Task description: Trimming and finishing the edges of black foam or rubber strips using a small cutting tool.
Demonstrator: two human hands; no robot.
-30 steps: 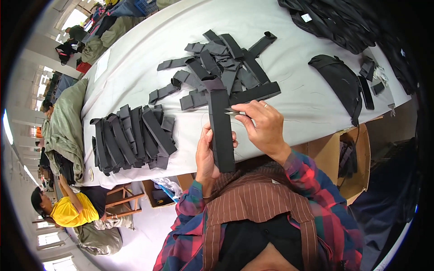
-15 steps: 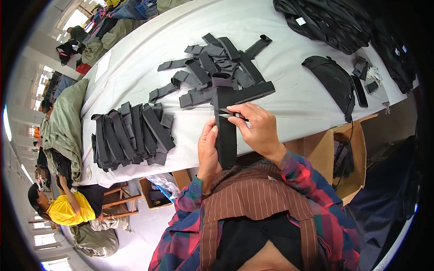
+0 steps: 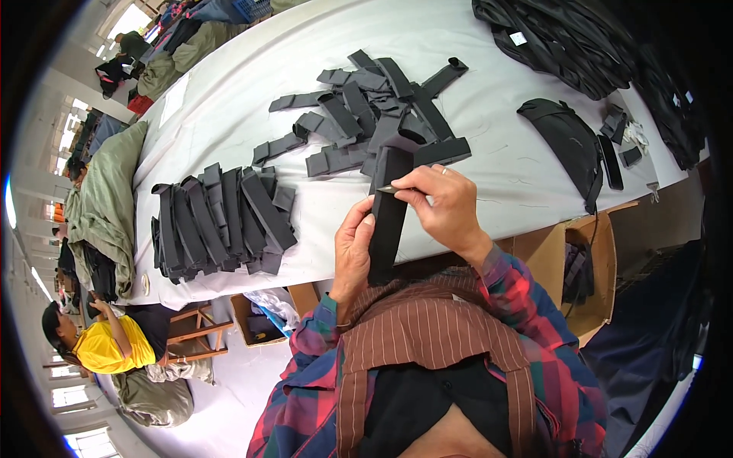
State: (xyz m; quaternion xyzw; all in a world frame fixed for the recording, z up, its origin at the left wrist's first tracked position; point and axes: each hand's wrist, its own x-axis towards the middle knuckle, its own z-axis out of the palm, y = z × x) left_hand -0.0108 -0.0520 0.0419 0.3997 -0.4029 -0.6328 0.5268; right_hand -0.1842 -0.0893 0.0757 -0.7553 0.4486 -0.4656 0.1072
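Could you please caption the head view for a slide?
Left hand holds a dark strip; right hand pinches a tool.

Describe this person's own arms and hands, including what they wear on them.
The left sleeve and right sleeve are plaid, in red, dark blue and green. The left hand and right hand wear no gloves. A thin, shiny ring circles a right finger.

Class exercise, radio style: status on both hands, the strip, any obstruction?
Left hand holds dark strip. Right hand pinches pointed tool over it, contact unclear. Loose strip pile beyond; nothing visibly blocking the hands.
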